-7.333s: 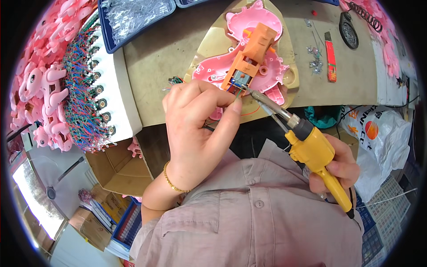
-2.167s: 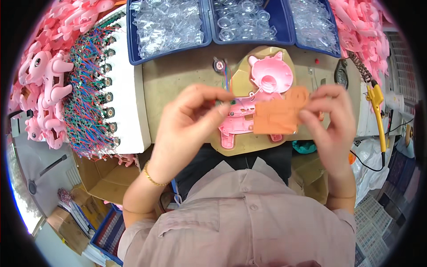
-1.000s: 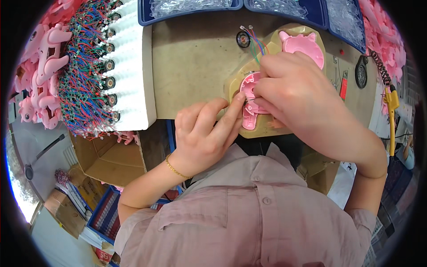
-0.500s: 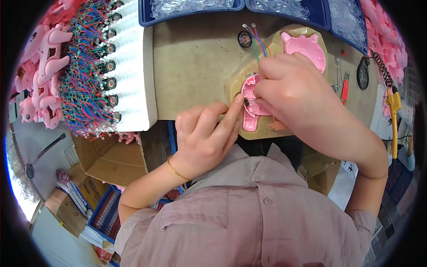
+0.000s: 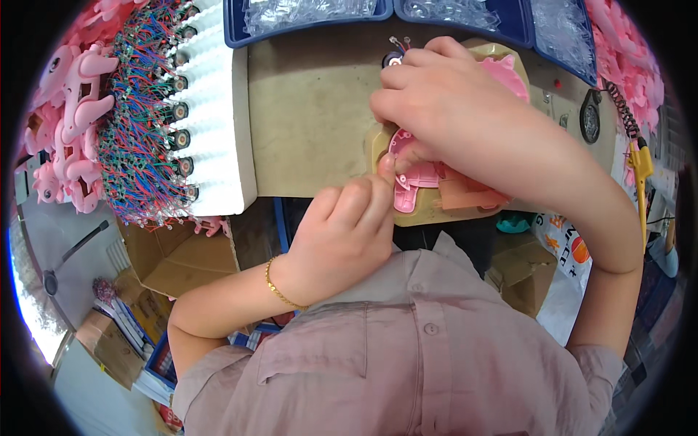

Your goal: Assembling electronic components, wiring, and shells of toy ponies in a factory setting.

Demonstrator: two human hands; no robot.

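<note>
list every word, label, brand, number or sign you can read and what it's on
White plastic bag: dark and orange lettering around an orange disc; I don't copy printed wording.
Red item, lower left: pale marks, too small to read surely.
Pink shell and orange part: no lettering I can make out.

The camera sits on the person's head and looks down, past the front of the shirt [image 5: 392, 349], at the left hand [image 5: 343, 236] and right hand [image 5: 436, 94] over the tabletop [image 5: 313, 116]. It is close, so the hands look big. It sees very wide, so straight edges bend, black fills the corners, and the blue trays [image 5: 515, 27] get cut off at the top.
</note>
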